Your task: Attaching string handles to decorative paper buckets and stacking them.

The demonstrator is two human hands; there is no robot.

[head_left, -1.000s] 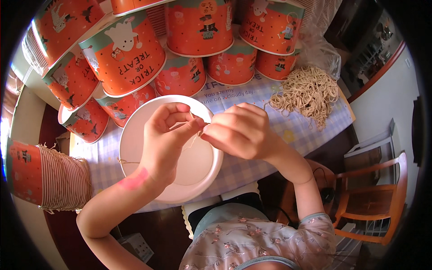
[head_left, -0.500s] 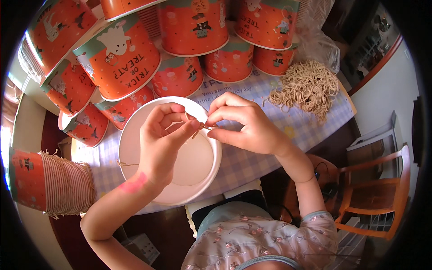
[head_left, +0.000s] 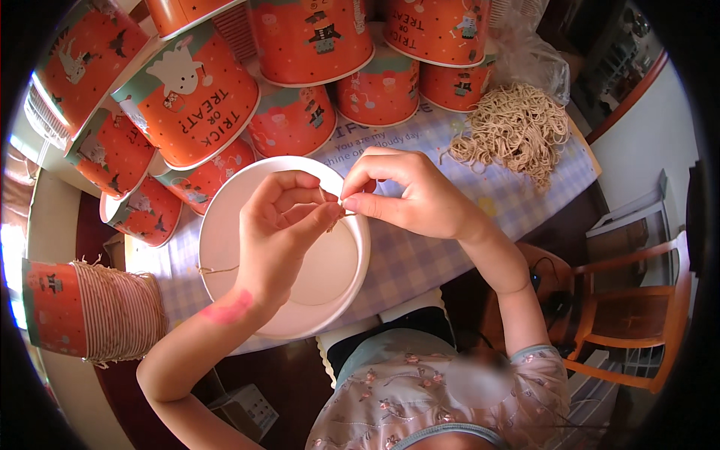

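Observation:
My left hand pinches a thin tan cord between thumb and fingers, with a bit of it looped near the fingertips. Thumb and forefinger of my right hand close on the same cord from the other side, the two hands almost touching. Whether there is a knot in it is too small to tell. Both hands are over a round white paper tub, whose inside shows white. A loose tan cord end hangs at the tub's left rim, partly hidden by my left wrist.
Orange printed paper tubs stand stacked at the back on the checked tablecloth. A heap of tan cords lies at the back right beside a clear plastic bag. Nested tubs with cords are at left; a wooden chair stands right.
My right fingers have drawn together into a tighter pinch on the cord, by my left fingertips. The view has shifted slightly; the tubs and the cord heap look otherwise the same.

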